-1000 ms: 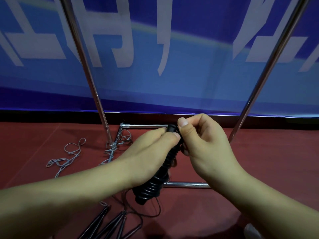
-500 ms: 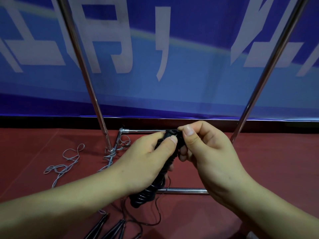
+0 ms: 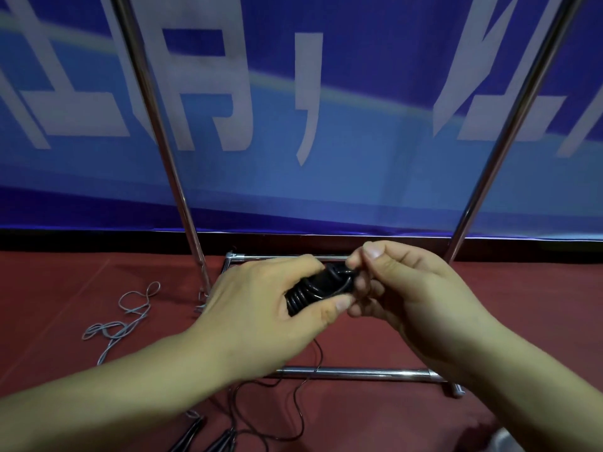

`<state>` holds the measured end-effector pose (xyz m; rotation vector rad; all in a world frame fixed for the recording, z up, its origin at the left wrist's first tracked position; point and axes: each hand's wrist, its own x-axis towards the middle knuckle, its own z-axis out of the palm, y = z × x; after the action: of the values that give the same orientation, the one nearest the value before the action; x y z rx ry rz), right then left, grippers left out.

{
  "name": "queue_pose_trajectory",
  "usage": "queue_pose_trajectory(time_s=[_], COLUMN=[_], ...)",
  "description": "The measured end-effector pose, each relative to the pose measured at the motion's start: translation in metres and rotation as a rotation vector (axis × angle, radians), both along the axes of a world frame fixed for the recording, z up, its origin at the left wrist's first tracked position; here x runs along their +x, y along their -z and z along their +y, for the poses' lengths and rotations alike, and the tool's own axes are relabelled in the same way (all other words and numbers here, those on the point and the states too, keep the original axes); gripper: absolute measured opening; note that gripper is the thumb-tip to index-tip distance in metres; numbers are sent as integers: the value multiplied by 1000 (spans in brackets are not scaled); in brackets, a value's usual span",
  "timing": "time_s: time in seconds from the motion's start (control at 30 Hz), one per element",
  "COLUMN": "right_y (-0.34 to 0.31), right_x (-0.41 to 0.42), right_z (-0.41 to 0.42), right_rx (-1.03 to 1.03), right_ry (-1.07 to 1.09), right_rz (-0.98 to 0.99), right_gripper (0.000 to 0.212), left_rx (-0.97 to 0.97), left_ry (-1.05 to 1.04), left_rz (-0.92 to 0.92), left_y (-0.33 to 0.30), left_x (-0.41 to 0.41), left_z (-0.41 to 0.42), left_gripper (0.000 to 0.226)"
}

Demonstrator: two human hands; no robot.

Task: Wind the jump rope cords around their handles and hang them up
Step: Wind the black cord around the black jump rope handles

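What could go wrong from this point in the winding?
The loose black cord trails from the wound handle over the rack's lower bar to the floor; it could catch there. The right hand only pinches the cord end, so the coils under the left hand could spring loose if that grip slips.

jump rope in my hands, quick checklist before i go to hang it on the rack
1. Left hand grips the wound handles: ok.
2. Right hand pinches the cord at the bundle's end: ok.
3. Cord fully wound: not ok, a black cord tail trails down to the floor.
4. End tucked or tied off: cannot tell, fingers cover it.
5. Tail clear of the rack's base bar: not ok, it crosses the bar.
6. Top rail free to hang on: cannot tell, out of view.
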<state>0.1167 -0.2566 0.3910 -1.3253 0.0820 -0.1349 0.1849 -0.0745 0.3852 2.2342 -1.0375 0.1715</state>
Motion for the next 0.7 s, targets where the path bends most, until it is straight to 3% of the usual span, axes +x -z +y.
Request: queue_pose_trajectory(time_s=[0.13, 0.23, 0.47, 0.7], right_y=[2, 2, 3, -2], right_x=[-1, -2, -1, -2], right_z=[-3, -5, -11, -16], right_rx=[-72, -110, -198, -433], right_ry=[-9, -7, -12, -18], right_rz=[-23, -9, -23, -152], right_gripper=[10, 27, 25, 29], left_rx=[36, 32, 13, -34], left_ry=[-38, -18, 88, 187], left_rz=[-116, -102, 111, 296], left_y=[1, 1, 1, 0], left_x=[4, 5, 5, 6], left_z=[-1, -3, -8, -6], left_gripper=[40, 36, 34, 28])
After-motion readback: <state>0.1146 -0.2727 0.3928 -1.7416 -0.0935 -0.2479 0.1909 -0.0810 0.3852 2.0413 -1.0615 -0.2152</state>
